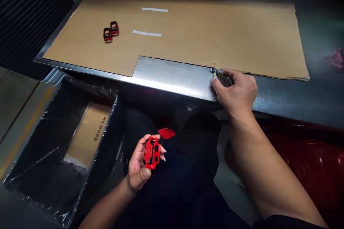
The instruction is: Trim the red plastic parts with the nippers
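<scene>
My left hand (pixel 138 166) is closed around the edges of a red plastic frame part (pixel 148 153) with slots and round holes, held over my lap. At the table's front edge, my right hand (pixel 238 89) grips a small dark tool (pixel 221 76) with a shiny tip and a pale, yellow-marked end. The fingers cover much of that tool, so its exact kind is unclear. Two black-and-red plastic parts (pixel 110 31) sit side by side on the cardboard sheet (pixel 228 35), at the left.
The metal table (pixel 172 77) shows bare at a cutout in the cardboard. Two white tape strips (pixel 147 33) are on the sheet. A bin lined with clear plastic (pixel 34 150) stands at lower left, with cardboard inside. Red plastic bags (pixel 303 161) lie below right.
</scene>
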Available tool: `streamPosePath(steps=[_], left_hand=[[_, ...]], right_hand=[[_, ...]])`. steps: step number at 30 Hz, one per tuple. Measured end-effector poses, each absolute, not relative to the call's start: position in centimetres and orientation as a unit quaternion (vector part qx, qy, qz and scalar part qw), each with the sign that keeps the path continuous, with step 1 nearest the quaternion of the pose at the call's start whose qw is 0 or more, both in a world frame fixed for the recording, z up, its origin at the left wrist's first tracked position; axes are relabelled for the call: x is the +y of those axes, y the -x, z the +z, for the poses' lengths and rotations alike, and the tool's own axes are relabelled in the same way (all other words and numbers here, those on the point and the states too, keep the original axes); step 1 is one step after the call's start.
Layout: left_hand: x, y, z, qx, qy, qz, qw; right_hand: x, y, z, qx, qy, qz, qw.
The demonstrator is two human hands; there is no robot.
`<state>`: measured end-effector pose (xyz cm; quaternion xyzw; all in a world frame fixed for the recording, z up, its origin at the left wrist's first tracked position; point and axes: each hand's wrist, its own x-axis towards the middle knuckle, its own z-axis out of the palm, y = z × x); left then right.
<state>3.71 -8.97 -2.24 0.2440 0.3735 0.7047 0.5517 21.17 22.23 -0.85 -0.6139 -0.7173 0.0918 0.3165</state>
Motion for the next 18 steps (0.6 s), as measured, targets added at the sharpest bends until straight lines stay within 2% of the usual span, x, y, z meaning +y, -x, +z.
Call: streamPosePath(steps=[9, 18], left_hand=[[-8.2, -3.3, -3.4, 0.399, -0.309, 0.665, 0.551], [-8.4, -3.1, -3.1, 0.404, -0.337, 0.663, 0.532]], right_hand=[[22.1, -21.2, -1.1, -0.717, 0.598, 0.078, 0.351], [22.5, -21.7, -1.6, -0.721, 0.597, 0.061, 0.347]])
